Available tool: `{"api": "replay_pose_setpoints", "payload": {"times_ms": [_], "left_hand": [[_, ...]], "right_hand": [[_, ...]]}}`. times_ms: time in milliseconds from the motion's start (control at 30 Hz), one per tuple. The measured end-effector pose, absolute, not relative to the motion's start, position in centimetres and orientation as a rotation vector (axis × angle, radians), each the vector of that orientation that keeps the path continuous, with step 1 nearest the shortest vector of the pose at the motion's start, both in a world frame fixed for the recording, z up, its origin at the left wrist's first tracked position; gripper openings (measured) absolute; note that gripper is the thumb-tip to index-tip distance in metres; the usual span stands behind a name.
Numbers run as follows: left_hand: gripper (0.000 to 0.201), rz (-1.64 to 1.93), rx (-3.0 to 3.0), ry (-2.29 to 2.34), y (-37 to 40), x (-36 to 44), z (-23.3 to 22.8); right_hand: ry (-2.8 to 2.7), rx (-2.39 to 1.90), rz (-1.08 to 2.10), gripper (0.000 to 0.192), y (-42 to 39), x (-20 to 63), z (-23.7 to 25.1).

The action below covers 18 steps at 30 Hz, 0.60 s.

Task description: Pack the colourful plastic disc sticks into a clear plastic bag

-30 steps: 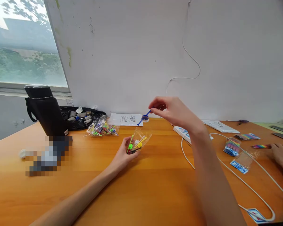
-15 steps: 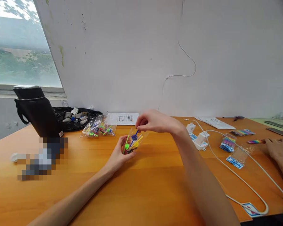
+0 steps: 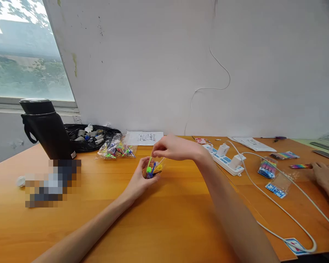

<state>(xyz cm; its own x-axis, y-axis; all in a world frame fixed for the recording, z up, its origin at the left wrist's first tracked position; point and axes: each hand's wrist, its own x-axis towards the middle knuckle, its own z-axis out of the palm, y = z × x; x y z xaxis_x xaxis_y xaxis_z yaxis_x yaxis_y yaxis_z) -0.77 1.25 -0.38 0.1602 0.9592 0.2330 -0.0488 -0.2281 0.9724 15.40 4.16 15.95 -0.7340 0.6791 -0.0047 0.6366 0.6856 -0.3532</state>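
Our left hand [image 3: 139, 179] cups a small clear bag [image 3: 153, 169] just above the orange table [image 3: 164, 219], fingers closed round its lower end. Our right hand [image 3: 172, 148] pinches at the bag's mouth, over the coloured sticks [image 3: 150, 168] poking up inside it. The film is thin and slack, so we judge the mouth could fold shut under our fingers, and the sticks could jab through or slide out onto the table. The white cable [image 3: 276, 206] lies close by our right forearm; a wide elbow swing could drag the power strip [image 3: 224, 159]
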Motion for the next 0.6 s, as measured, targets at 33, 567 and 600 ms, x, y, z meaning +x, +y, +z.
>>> {"api": "replay_pose_setpoints", "payload": {"times_ms": [33,567,600], "left_hand": [[0.06,1.281,1.436,0.953,1.4,-0.8,-0.5],[0.065,1.381,1.45,0.888,4.0,-4.1,0.3],[0.066,1.347,1.461,0.835,4.1,-4.4,0.5]], "right_hand": [[-2.726,-1.102,0.479,0.025,4.0,15.4,16.1],[-2.614,-0.963,0.25,0.016,3.3,16.7,16.9],[-2.645,-0.934,0.276,0.018,3.1,16.5,16.8]]}}
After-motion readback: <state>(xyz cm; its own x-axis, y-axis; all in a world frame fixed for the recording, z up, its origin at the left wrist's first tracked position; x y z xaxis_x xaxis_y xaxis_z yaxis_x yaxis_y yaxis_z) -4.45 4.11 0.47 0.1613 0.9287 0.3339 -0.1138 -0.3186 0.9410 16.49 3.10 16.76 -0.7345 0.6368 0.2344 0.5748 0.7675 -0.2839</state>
